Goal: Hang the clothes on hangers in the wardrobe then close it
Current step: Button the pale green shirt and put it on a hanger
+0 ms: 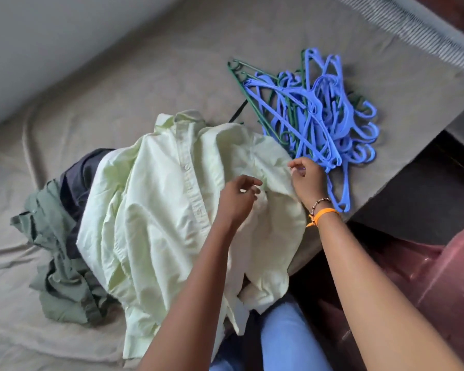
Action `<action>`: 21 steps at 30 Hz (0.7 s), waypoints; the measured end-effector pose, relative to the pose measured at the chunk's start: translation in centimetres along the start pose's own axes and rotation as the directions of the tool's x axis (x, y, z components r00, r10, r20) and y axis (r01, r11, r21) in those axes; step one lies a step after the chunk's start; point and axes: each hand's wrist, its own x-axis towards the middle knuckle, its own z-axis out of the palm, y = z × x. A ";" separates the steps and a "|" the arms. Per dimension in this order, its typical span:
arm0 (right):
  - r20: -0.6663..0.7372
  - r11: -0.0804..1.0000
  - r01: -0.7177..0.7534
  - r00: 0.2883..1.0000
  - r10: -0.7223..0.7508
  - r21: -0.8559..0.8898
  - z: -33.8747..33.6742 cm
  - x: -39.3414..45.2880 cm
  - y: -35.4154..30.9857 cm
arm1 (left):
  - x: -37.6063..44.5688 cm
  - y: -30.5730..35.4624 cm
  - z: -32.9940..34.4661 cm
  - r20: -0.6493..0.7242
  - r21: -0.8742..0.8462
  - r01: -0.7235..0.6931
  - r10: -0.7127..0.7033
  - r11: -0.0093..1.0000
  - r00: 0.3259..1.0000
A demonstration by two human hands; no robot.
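Note:
A pale yellow-green button shirt (pixel 158 210) lies spread on top of a clothes pile on the bed. My left hand (pixel 237 200) hovers over its front with loosely curled fingers and holds nothing that I can see. My right hand (pixel 307 180) pinches the shirt's right edge beside the hangers. A heap of blue and green plastic hangers (pixel 314 113) lies just beyond that hand. Under the shirt lie a dark navy garment (pixel 78 178) and an olive green garment (pixel 62 263). The wardrobe is not in view.
The bed's beige sheet (pixel 145 84) stretches to the left and back. Its edge (pixel 386 180) runs diagonally at the right, with dark floor below. A reddish-pink glossy thing (pixel 445 285) sits at the lower right. My blue-jeaned legs (pixel 287 336) stand against the bed.

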 end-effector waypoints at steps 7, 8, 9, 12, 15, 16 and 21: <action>-0.042 0.932 -0.140 0.990 0.134 -0.335 -2.2 11.3 4.1 | 6.7 2.0 3.8 0.014 -0.027 0.079 -0.078 0.997 0.997; -0.022 0.923 -0.150 0.988 0.152 -0.353 -2.3 12.4 4.5 | 7.5 2.1 4.3 0.020 -0.020 0.084 -0.083 0.996 0.996; -0.008 0.919 -0.155 0.987 0.163 -0.362 -2.2 13.1 4.8 | 8.1 2.3 4.8 0.029 -0.012 0.092 -0.092 0.996 0.995; -0.008 0.942 -0.166 0.985 0.171 -0.292 -2.3 14.2 4.7 | 9.2 2.5 5.8 0.051 -0.009 0.117 -0.116 0.993 0.992; 0.020 0.973 -0.192 0.980 0.196 -0.125 -2.2 13.7 3.5 | 9.8 2.9 6.5 0.060 -0.023 0.152 -0.151 0.988 0.987; 0.023 0.977 -0.196 0.980 0.198 -0.086 -2.0 13.2 3.1 | 10.0 3.1 6.8 0.048 -0.047 0.175 -0.172 0.984 0.984; -0.031 0.980 -0.151 0.987 0.156 0.130 -0.7 8.6 1.0 | 10.2 4.2 7.1 0.029 -0.248 0.234 -0.235 0.940 0.972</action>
